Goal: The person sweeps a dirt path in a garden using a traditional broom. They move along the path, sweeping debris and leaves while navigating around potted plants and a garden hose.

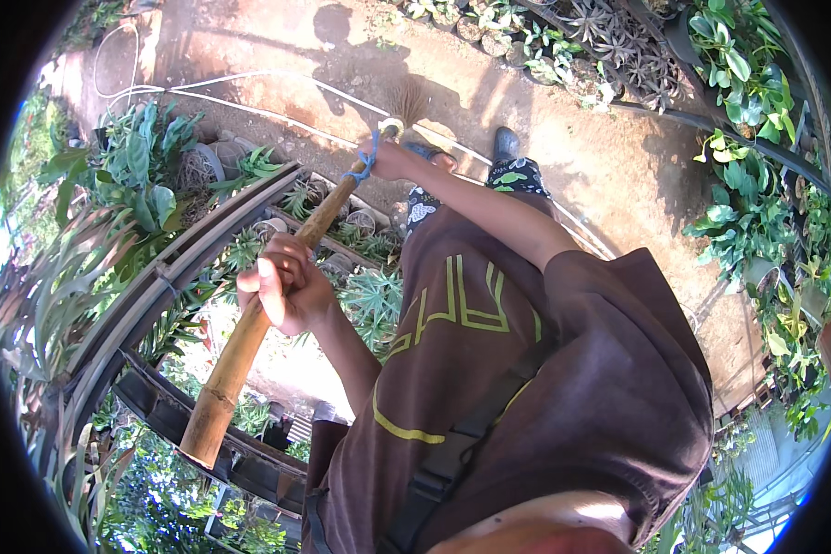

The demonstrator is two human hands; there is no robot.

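A long bamboo broom handle (pixel 249 332) slants across my left side, its cut upper end at the lower left. My left hand (pixel 287 280) wraps around its upper half. Farther down, my right hand (pixel 391 161) grips it beside a blue tie (pixel 368 163) wound on the pole. Past the right hand are a pale binding (pixel 391 126) and the thin brown bristles (pixel 407 97), fanned over the dirt path; whether they touch it I cannot tell.
A white hose (pixel 270 114) runs over the dirt path (pixel 595 166), passing by my feet. Metal-framed racks (pixel 180 256) with potted plants stand close on the left. More potted plants (pixel 495 38) line the far edge, with leafy plants (pixel 740 194) on the right.
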